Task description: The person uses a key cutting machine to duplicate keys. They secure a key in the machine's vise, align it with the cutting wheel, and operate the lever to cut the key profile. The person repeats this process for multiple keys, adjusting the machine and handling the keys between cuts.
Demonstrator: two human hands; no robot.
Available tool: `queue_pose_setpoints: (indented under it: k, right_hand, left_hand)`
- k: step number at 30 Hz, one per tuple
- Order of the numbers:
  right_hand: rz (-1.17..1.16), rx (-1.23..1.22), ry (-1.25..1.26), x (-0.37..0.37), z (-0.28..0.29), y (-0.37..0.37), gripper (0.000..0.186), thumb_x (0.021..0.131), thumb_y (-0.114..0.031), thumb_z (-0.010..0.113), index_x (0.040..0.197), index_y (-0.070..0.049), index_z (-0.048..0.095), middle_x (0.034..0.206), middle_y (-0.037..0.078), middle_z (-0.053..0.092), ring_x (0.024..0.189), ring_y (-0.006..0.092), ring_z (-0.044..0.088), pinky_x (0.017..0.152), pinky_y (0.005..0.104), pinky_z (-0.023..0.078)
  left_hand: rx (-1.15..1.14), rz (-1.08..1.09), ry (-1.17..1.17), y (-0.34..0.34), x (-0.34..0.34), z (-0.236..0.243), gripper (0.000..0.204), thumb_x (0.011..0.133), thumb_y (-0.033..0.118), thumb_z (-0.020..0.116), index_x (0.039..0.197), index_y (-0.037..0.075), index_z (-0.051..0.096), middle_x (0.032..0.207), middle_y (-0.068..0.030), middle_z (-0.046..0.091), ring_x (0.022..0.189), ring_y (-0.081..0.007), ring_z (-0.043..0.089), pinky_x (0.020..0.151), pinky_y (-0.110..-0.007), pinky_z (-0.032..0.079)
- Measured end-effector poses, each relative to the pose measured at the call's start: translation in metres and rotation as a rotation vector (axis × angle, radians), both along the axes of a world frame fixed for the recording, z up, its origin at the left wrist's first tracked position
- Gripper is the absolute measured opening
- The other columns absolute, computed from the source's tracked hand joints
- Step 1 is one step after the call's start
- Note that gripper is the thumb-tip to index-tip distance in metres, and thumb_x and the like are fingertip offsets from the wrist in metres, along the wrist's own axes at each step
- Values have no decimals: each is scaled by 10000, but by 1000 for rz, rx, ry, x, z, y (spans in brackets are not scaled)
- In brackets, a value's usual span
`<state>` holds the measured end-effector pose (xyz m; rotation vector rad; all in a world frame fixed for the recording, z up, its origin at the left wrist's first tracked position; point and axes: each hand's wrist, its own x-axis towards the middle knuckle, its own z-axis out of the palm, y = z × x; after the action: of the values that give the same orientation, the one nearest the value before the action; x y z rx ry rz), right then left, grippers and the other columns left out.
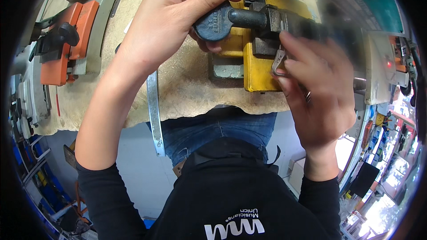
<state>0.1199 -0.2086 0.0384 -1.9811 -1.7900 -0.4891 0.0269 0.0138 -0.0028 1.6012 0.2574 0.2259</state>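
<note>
yellow machine; orange machine leftward

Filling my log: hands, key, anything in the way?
Left hand gripping black knob. Right hand, blurred, pinching key by clamp. That hand partly hides the key.

On the left of the worn beige bench top sits an orange clamp carriage with a black wing knob. A flat metal strip juts past the bench top's front edge. Right of the bench top, glare blurs what may be shelved tools.
</note>
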Motion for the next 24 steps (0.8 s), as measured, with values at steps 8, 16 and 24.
queue_pose_setpoints:
  k: [8, 16, 24]
  right_hand:
    - [-27, -11, 71, 5, 4, 3, 288, 751, -25, 735, 1011, -25, 611, 1076, 128, 700, 1046, 287, 611, 958, 402, 456]
    - [-33, 25, 137, 9, 1, 4, 401, 699, -129, 803, 1025, -29, 592, 1093, 106, 698, 1040, 265, 614, 992, 387, 434]
    - [-90, -19, 173, 9, 5, 4, 431, 692, -151, 811, 1039, -27, 588, 1085, 76, 706, 1051, 242, 600, 1020, 416, 409]
  left_hand:
    - [157, 51, -114, -12, -18, 0, 472, 876, 276, 690, 1251, 14, 577, 1070, -81, 625, 900, -125, 617, 763, -253, 532]
    - [242, 57, -72, -10, -24, 3, 539, 839, 207, 724, 1295, -8, 535, 1220, -119, 594, 1056, -158, 603, 913, -287, 507]
    - [826, 170, -381, -12, -16, -4, 381, 725, -5, 780, 1064, -16, 606, 969, -93, 637, 906, -179, 637, 771, -284, 537]
